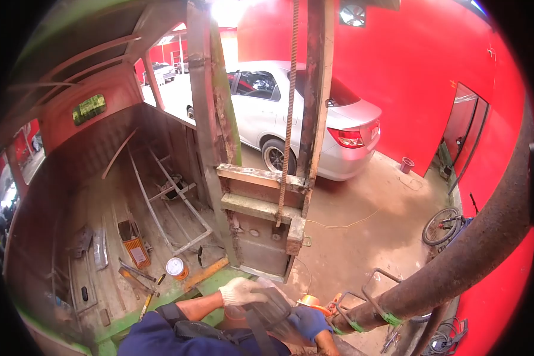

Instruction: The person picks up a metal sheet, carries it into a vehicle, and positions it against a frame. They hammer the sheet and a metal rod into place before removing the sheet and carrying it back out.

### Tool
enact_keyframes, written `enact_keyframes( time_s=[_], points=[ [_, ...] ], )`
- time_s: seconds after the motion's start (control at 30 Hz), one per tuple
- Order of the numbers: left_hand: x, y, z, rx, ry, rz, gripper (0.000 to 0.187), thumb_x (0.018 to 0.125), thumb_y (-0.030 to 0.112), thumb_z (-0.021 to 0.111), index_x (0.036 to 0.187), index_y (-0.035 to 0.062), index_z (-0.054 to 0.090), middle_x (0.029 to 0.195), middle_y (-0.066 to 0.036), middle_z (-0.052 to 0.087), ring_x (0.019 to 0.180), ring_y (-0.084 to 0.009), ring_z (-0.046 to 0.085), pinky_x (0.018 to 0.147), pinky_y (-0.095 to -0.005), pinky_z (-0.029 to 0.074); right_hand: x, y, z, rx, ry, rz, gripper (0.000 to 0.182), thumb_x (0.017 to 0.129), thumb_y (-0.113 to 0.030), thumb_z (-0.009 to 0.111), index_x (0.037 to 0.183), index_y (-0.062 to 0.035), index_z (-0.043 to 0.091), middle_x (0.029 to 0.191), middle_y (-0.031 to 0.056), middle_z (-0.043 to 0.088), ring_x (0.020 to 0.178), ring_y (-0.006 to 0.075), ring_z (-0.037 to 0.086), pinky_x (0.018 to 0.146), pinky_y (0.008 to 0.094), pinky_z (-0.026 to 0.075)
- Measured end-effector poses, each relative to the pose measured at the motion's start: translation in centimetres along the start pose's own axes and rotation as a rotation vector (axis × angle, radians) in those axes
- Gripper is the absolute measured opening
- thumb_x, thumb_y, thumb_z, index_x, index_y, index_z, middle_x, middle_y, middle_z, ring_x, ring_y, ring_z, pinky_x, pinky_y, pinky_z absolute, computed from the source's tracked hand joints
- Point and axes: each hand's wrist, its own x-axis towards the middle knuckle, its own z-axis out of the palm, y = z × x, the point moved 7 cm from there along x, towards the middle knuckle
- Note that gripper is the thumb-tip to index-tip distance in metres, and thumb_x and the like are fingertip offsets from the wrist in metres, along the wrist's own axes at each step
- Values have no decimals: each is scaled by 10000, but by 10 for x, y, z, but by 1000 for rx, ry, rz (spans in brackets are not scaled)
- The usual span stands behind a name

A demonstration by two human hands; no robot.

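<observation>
My left hand, in a white knit glove, lies with outstretched fingers at the upper left edge of a dark grey, flat panel. This panel looks like sheet metal and sits close in front of my body. My right hand, in a blue glove, is curled at the panel's right side; its fingertips are partly hidden. Just beyond the blue glove is an orange object whose kind I cannot make out.
A rusty pipe slants across the right. A truck bed on the left holds a metal frame, a white-lidded can and a hammer. A rope hangs by a post. Beyond stand a silver car and bicycle.
</observation>
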Motion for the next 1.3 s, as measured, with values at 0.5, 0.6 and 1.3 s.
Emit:
enact_keyframes(
  time_s=[0.5, 0.6, 1.3],
  points=[
    [-164, -108, -50, 110, 623, -267, 439, 846, 490, 706, 763, 58, 691, 745, -215, 650, 728, -430, 646, 636, -482, 503, 104, -262, -383, 512, 1055, -515, 594, 982, -304, 619, 1430, 60, 478, 1329, 204, 594, 1233, 275, 569, 1056, 374, 441],
    [-186, -121, -51, 77, 704, -326, 475, 828, 493, 713, 693, 41, 658, 713, -219, 639, 712, -430, 641, 629, -481, 498, 139, -289, -419, 194, 1502, -260, 553, 1032, -413, 496, 1373, 21, 532, 978, 119, 669, 882, 179, 635, 833, 324, 500],
    [-208, -166, -47, 15, 558, -314, 433, 833, 510, 691, 764, 85, 742, 751, -168, 688, 729, -378, 677, 659, -463, 521, 195, -250, -437, 922, 1432, -239, 640, 1060, -530, 411, 899, 33, 670, 770, 71, 587, 707, 164, 533, 688, 329, 435]
  ],
)
